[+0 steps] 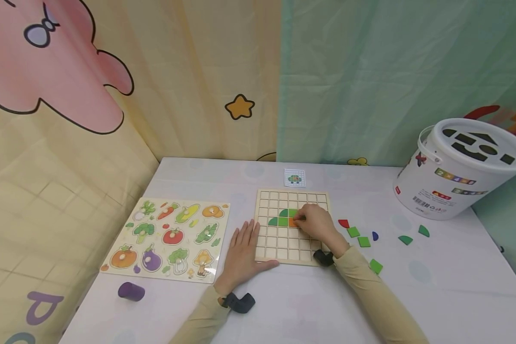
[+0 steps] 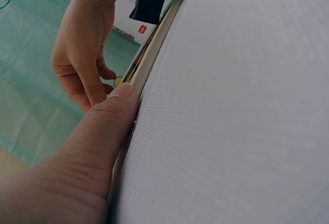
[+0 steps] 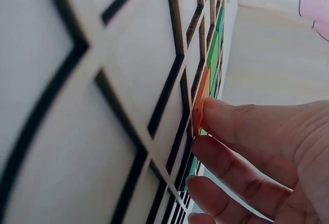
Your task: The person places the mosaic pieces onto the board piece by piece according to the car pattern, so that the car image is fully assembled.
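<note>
- Head view: the right hand point(image 1: 316, 224) is pinching the orange tile point(image 1: 292, 222), which is sitting at a cell of the board point(image 1: 284, 246), just beside a green tile point(image 1: 283, 221).
- The left hand point(image 1: 242, 251) is lying with straight fingers over the board's left edge, clasping nothing; it is probably acting as a brace, and light, steady pressure should be enough.
- The bucket point(image 1: 462, 166) is bearing a barcode point(image 1: 422, 202), an upper strip point(image 1: 455, 176) seemingly reading "2 x 4 x 8", and a red mark point(image 1: 441, 195) whose lettering is staying unclear.
- The card point(image 1: 294, 178) is lying beyond the board, showing a small figure but no readable words.
- Left wrist view: the left thumb point(image 2: 97, 131) is touching the board's side; the bucket's print is appearing too small to read.
- Right wrist view: the fingertips point(image 3: 212, 113) are holding the orange tile by its edge; whether it is lying fully flat, one cannot tell. Squaring it to the cell, then pressing its top evenly, would be working best.
</note>
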`<state>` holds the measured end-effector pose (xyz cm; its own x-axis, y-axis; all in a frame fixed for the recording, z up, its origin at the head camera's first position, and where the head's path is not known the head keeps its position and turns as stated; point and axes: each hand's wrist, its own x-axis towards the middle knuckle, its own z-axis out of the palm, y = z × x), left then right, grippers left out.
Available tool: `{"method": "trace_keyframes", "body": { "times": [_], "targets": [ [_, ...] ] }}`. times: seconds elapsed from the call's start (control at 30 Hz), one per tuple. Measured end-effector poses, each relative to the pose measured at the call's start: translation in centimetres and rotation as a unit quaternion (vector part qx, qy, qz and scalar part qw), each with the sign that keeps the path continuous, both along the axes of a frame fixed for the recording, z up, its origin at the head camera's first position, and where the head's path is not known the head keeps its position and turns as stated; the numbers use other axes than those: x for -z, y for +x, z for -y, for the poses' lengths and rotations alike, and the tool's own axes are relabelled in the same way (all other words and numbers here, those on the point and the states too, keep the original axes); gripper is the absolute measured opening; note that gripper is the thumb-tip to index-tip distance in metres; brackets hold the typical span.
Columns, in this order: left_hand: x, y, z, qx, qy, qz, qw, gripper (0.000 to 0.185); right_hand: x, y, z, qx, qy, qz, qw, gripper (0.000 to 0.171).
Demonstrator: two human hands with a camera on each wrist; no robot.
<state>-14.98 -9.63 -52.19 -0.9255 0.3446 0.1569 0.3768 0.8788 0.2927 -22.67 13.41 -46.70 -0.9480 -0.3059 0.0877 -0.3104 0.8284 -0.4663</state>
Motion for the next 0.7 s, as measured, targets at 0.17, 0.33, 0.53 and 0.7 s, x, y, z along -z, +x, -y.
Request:
{"method": "trace_keyframes", "body": {
  "times": [0.17, 0.33, 0.53, 0.7],
  "targets": [
    [0.0, 0.0, 0.0, -0.001, 0.001, 0.002, 1.0000, 0.113, -0.1, 0.6, -0.4, -0.013, -0.010, 0.031, 0.999, 0.012],
    [-0.1, 0.1, 0.0, -0.005, -0.002, 0.003, 1.0000, 0.113, 0.0, 1.2, -0.9, -0.053, -0.024, 0.043, 0.997, 0.022],
    [-0.1, 0.1, 0.0, -0.004, -0.003, 0.002, 1.0000, 0.113, 0.1, 1.8, -1.8, -0.092, -0.032, 0.036, 0.995, 0.024],
    [-0.2, 0.0, -0.1, -0.001, 0.005, 0.000, 1.0000, 0.113, -0.2, 2.1, -3.4, -0.094, -0.064, 0.018, 0.993, 0.020]
  ]
}}
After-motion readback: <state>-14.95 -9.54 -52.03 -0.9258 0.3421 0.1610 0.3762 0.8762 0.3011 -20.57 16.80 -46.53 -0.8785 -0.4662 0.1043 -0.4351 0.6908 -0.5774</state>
